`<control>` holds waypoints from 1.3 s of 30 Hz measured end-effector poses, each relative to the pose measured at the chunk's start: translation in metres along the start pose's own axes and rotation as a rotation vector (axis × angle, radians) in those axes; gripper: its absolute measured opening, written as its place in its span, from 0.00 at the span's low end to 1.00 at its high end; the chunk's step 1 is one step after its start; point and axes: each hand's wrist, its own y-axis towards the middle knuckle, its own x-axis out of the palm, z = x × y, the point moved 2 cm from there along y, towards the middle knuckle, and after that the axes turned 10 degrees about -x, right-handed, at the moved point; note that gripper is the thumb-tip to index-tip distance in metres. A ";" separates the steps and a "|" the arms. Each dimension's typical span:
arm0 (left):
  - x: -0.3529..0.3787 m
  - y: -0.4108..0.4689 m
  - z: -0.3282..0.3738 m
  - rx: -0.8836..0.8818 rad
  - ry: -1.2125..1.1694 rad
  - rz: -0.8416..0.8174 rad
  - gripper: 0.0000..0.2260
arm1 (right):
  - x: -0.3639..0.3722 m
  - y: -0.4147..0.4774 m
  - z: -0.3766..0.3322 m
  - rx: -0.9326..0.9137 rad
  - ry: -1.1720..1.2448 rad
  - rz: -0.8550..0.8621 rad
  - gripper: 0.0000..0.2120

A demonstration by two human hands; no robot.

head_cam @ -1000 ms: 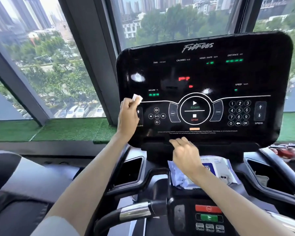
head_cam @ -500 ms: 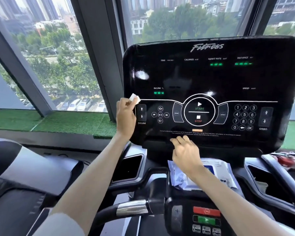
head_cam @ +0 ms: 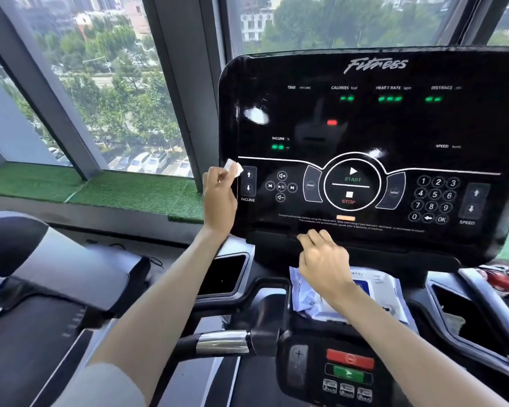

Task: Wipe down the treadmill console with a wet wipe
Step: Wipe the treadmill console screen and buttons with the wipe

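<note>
Left hand (head_cam: 219, 198) pinches the folded wet wipe (head_cam: 233, 167), likely soft and light, at the console's (head_cam: 365, 127) 9 o'clock edge; right hand (head_cam: 323, 259) rests relaxed and empty at 6 o'clock.

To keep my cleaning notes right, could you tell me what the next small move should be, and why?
Probably sweep the wet wipe rightward over the console: the left hand pinches it at the console's left edge, beside the INCLINE arrows, while the right hand rests on the lower ledge.
</note>
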 end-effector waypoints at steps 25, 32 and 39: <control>-0.064 -0.074 0.029 -0.820 -1.009 -0.741 0.20 | -0.039 0.055 -0.032 0.591 1.712 -0.386 0.04; -0.071 -0.079 0.044 -0.426 -0.308 -0.309 0.10 | -0.036 0.058 -0.038 0.632 1.661 -0.352 0.04; -0.069 -0.086 0.050 -0.406 -0.446 -0.416 0.15 | -0.032 0.071 -0.032 0.759 1.731 -0.268 0.03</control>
